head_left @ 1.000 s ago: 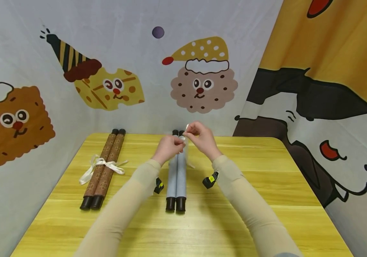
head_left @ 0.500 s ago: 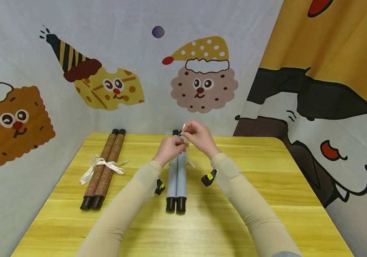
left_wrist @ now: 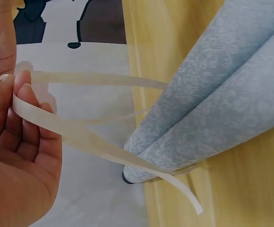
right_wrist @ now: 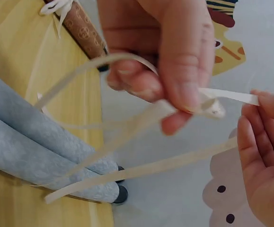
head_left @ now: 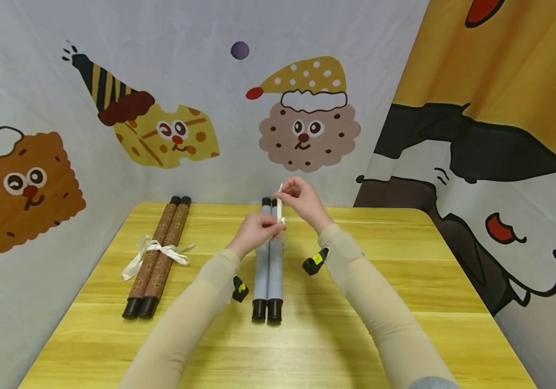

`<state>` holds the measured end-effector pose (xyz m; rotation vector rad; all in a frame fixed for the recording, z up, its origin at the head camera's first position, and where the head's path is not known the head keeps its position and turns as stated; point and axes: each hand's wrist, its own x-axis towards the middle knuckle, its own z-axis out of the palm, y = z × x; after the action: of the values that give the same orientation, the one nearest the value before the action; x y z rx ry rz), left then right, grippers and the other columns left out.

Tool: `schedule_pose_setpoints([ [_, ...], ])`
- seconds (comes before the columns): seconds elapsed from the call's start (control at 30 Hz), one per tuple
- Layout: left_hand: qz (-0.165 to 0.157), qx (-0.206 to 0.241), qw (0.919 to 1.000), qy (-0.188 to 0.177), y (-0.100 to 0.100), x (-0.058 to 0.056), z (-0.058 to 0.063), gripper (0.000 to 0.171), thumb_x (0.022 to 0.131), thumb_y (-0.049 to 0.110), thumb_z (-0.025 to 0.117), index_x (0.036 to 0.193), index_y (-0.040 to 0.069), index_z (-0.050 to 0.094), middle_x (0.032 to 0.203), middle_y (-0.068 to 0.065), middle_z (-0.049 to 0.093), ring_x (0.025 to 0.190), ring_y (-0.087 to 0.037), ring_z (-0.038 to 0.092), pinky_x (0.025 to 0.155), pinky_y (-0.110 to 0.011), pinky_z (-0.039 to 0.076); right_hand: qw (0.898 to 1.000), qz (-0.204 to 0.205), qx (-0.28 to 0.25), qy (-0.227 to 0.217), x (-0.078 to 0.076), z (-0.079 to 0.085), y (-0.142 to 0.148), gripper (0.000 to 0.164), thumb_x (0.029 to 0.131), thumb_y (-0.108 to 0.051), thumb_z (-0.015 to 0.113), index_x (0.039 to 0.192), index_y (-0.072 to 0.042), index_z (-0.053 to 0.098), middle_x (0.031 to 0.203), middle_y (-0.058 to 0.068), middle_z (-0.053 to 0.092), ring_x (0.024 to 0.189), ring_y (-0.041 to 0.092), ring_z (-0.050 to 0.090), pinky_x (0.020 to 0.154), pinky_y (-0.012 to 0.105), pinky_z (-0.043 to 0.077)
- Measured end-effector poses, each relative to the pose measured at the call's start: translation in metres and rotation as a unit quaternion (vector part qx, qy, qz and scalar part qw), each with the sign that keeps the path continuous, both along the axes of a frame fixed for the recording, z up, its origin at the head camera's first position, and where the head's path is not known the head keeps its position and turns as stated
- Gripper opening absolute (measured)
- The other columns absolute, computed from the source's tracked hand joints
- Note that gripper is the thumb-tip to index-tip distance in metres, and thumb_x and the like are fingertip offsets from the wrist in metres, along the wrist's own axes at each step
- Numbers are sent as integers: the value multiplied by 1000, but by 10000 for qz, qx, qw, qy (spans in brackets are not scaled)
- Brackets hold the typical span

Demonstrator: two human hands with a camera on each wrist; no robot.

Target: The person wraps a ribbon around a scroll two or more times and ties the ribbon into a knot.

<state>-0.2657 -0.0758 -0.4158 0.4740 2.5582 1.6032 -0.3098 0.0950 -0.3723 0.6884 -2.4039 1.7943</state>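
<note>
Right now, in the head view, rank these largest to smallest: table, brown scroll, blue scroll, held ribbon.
Table
Brown scroll and blue scroll: too alike to rank, the left hand covering part of the blue one
Held ribbon

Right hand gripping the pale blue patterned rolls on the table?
No: the right wrist view shows the right hand pinching a flat cream ribbon, apart from the rolls.
</note>
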Motion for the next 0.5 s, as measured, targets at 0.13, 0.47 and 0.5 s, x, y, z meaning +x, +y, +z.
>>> schedule_pose_setpoints([
  [0.13, -154, 53, 9998, -123, -1, 2, -6, 23, 97, 23, 66, 83, 6, 74, 74, -4, 69, 64, -13, 52, 58, -28, 38, 9991, 306, 289, 79, -5, 4, -2, 16, 94, -14, 69, 104, -7, 59, 98, 6, 65, 90, 21, 61, 83, 34, 51],
  [0.47, -320, 574, 9967, -480, 2, 6, -16, 28, 98, 19, 65, 83, -4, 71, 79, -12, 71, 65, -14, 58, 59, -26, 44, 9703, 1880, 1367, 674, -10, 15, -14, 17, 100, 4, 51, 105, -8, 63, 124, 6, 65, 121, 18, 56, 104, 36, 41],
  [0.5, -286, 620, 9964, -496, 2, 7, -17, 28, 98, 18, 65, 83, -5, 71, 80, -10, 72, 67, -14, 60, 60, -26, 45, 9695, 1838, 1467, 687, -10, 15, -14, 18, 100, 4, 50, 105, -8, 63, 123, 7, 65, 120, 19, 57, 103, 37, 42],
])
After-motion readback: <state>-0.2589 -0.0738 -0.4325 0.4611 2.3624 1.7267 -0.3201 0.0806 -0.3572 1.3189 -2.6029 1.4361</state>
